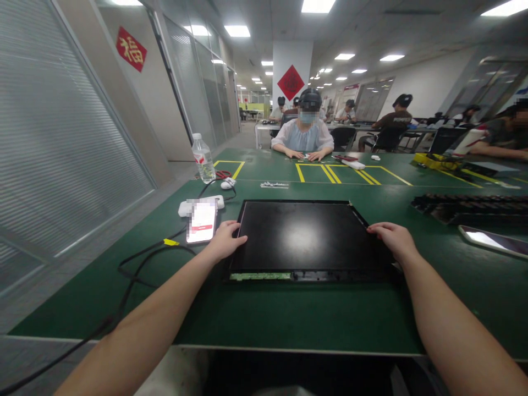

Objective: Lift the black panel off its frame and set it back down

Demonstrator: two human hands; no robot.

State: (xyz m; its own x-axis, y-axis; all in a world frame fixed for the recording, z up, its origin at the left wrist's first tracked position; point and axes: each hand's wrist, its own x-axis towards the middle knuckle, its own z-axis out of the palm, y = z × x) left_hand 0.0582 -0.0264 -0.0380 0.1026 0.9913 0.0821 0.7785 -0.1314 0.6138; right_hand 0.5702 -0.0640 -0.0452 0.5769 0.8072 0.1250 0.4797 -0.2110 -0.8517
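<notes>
A black flat display panel (305, 236) lies face up on the green table (289, 313) in front of me, with a green circuit strip (259, 276) along its near edge. My left hand (226, 240) grips the panel's left edge, fingers curled over it. My right hand (394, 237) rests on the panel's right edge, fingers bent around it.
A lit phone (202, 221) on a white power bank (183, 208) lies left of the panel, black cables (140, 264) trailing off. A water bottle (203, 158) stands far left. A second phone (493, 241) and a black tray (470, 206) lie right. A person (304, 137) sits opposite.
</notes>
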